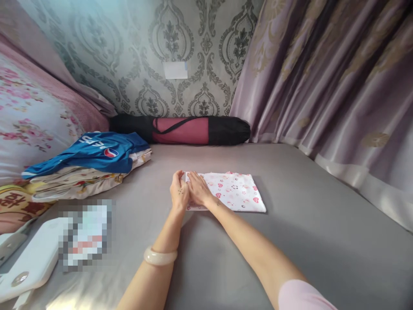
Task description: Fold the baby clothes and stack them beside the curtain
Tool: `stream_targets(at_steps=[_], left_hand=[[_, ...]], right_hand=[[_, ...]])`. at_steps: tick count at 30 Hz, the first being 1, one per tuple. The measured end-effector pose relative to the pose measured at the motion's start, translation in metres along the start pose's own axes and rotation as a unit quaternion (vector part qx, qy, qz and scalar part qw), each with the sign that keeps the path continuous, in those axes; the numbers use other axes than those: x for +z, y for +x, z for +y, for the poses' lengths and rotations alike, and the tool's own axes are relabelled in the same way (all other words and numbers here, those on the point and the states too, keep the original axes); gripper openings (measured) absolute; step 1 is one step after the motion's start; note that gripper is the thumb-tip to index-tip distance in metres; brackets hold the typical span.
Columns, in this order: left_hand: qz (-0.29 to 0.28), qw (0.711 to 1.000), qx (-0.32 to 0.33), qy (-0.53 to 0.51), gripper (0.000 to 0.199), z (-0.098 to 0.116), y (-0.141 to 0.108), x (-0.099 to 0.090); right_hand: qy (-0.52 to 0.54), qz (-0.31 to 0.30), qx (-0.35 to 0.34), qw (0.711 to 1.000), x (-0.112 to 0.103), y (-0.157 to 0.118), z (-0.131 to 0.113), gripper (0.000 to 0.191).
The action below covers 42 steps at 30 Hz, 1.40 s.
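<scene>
A folded white cloth [240, 193] printed with pink hearts and small figures lies flat on the grey sheet in front of me. My right hand [198, 188] rests palm down on its left part, fingers stretched out together and pointing away from me. At the cloth's left edge stands my left hand [179, 190], turned on its side with the fingers curled in against that edge. The two hands touch each other. My right hand hides part of the left end of the cloth, and the left fingertips are partly hidden. A pale bangle [160, 256] circles my left forearm.
A blue shirt [97, 153] tops a pile of folded fabric [90, 183] at the left. Nearer lie a white device [35, 256] and a blurred-out item [87, 234]. A black and pink rolled bag [180, 130] lies along the wall; curtains [322, 86] hang at the right.
</scene>
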<state>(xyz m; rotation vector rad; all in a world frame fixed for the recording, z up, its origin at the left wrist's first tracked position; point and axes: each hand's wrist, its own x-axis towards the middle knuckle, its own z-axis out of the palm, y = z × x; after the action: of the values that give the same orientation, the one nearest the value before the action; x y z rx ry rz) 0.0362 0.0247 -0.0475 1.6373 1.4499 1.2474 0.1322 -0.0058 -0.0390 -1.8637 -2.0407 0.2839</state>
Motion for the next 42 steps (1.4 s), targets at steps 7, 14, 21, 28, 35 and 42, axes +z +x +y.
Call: stream_targets(at_steps=[7,14,21,28,35,42], left_hand=[[-0.110,0.956,0.218,0.161,0.043,0.018,-0.017,0.021],[-0.197,0.862,0.298,0.358,0.050,0.039,-0.035,0.056],[-0.207,0.837,0.259,0.436,0.052,0.013,-0.042,0.070],[-0.157,0.849,0.252,0.437,0.054,0.013,-0.038,0.065],[-0.175,0.853,0.199,0.449,0.058,0.007,-0.032,0.059],[-0.153,0.860,0.192,0.447,0.062,0.005,-0.031,0.053]], right_hand=[[-0.035,0.026,0.047,0.998,-0.043,-0.050,0.061,0.057],[-0.085,0.029,0.055,0.994,-0.048,-0.069,0.086,0.058],[-0.098,0.020,0.035,0.994,-0.025,-0.069,0.093,0.057],[-0.113,0.051,0.061,0.990,-0.033,-0.072,0.101,0.058],[-0.120,0.027,0.102,0.987,-0.037,-0.074,0.113,0.059],[-0.164,0.070,0.165,0.970,-0.042,-0.080,0.131,0.058]])
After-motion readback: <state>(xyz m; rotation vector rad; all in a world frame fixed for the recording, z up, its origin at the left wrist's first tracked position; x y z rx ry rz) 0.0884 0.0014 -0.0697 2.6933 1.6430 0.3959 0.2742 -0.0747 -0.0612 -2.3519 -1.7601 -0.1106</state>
